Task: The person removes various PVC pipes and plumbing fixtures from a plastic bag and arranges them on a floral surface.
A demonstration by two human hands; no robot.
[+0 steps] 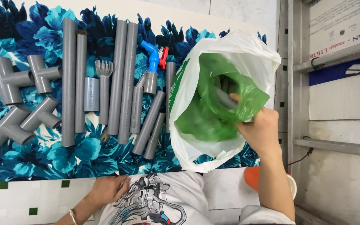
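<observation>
Grey tee fittings [19, 100] lie far left on the blue floral mat [92, 158], long pipes [121, 79] beside them. The left hand [107, 189] rests loose on the knee. At right, the right hand [259, 129] pinches a grey pipe piece [226, 100] inside the green bag [213, 100], which sits in the white bag [246, 54].

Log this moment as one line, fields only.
right hand: in green bag, fingers on grey pipe | left hand: resting by shirt, empty | white bag: open | mat: pipes, tees laid out

Bag-hidden fingers [235, 99], blurred pipe [226, 100]
</observation>
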